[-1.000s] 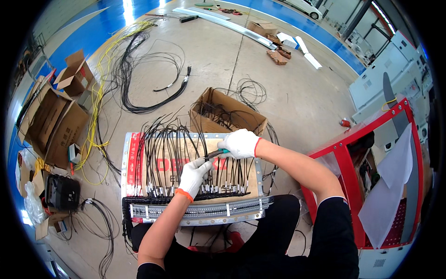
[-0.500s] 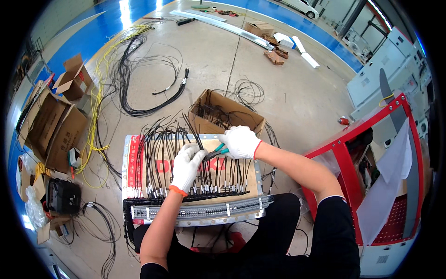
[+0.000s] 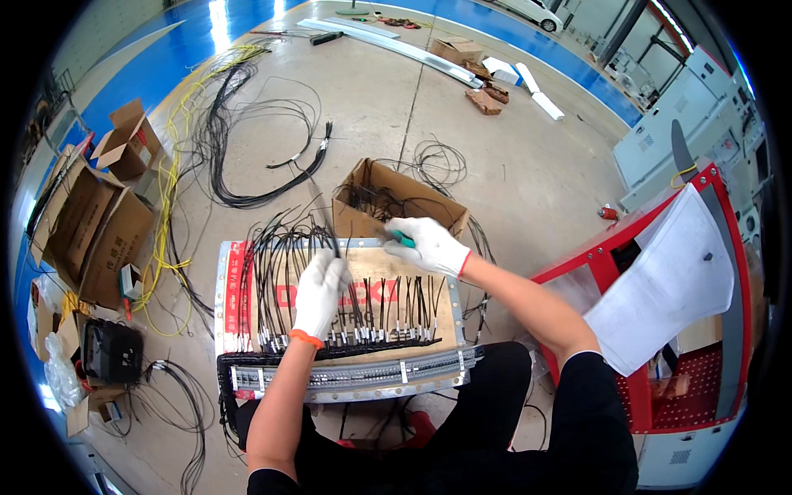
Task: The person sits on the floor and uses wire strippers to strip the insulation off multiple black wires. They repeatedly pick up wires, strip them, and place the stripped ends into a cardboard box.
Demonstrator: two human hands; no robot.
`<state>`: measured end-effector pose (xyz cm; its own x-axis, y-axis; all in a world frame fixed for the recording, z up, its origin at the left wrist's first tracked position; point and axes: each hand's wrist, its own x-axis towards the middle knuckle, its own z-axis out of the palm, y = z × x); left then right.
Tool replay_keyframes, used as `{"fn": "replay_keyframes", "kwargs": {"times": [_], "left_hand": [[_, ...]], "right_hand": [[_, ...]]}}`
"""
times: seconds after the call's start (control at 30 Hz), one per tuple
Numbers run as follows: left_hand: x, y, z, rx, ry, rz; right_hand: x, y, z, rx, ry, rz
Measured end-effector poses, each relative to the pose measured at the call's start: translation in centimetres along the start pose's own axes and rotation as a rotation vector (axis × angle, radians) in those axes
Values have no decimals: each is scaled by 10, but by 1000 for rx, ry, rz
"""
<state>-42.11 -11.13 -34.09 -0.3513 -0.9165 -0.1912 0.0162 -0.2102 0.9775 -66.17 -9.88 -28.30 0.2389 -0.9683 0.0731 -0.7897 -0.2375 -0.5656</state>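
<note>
A white knit glove covers my left hand point(image 3: 320, 285), its fingers closed on a few black wires point(image 3: 334, 247) that stick up above it. My right hand point(image 3: 433, 247), also gloved, grips green-handled cutting pliers point(image 3: 403, 238); their jaws are blurred and sit apart from the wires, near the panel's far edge. Below both hands lies a metal-edged panel point(image 3: 221, 289) covered with brown cardboard. A row of black wires with white marker sleeves point(image 3: 371, 334) rises from a black bundle, uncut-looking and longer on the left, shorter on the right. A grey slotted terminal strip point(image 3: 355, 377) runs along the near edge.
A cardboard box point(image 3: 445, 210) of black wire pieces stands just beyond the panel. Coiled black cables point(image 3: 223, 165) and yellow cable point(image 3: 171, 181) lie on the left floor. More cartons point(image 3: 95, 235) stand far left. At right is a red-framed cabinet point(image 3: 620, 363) draped with paper point(image 3: 668, 289).
My left hand has drawn slightly left and nearer, away from the pliers. The pliers have lifted off toward the box. Black wires by my left hand are blurred. The paper at right has spread downward.
</note>
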Motion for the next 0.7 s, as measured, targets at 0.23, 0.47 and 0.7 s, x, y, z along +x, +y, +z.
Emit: {"fn": "replay_keyframes", "kwargs": {"times": [0.23,0.47,0.7], "left_hand": [[-19,1,12,270,-60,96],[-33,-6,-13,391,-72,-156],[-27,-36,-14,83,-198,-335]], "right_hand": [[4,-31,51,941,170,564],[31,66,19,1766,366,890],[-3,-7,17,1290,21,612]]}}
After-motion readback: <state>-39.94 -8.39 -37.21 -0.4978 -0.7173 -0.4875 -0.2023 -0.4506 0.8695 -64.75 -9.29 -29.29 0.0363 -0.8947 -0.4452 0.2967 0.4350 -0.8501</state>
